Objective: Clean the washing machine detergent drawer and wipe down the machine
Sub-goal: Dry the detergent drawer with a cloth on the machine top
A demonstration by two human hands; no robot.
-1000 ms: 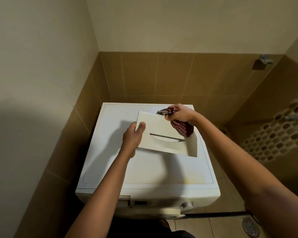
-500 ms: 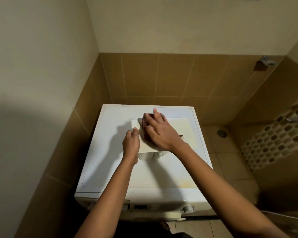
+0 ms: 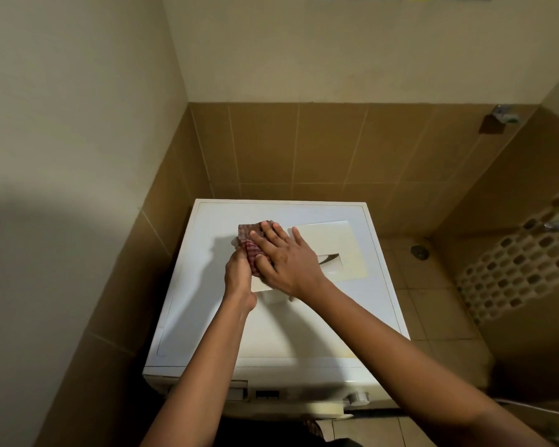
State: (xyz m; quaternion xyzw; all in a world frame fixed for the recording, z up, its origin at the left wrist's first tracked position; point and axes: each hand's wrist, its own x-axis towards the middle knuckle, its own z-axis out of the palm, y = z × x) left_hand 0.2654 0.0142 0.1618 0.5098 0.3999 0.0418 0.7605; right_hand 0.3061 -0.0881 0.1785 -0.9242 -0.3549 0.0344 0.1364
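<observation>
The detergent drawer (image 3: 336, 243) lies face up on top of the washing machine (image 3: 304, 333). The person's right grip (image 3: 288, 256) is released, fingers flat, pressing a checked cloth (image 3: 249, 235) onto the drawer's left end; the left grip (image 3: 238, 275) is clenched around that same end, touching the cloth.

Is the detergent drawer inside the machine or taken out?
Taken out: the detergent drawer rests on top of the washing machine, front panel facing up.

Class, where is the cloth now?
Head view, left of centre: the cloth lies on the drawer atop the washing machine, under the right hand, beside the left hand.
</observation>
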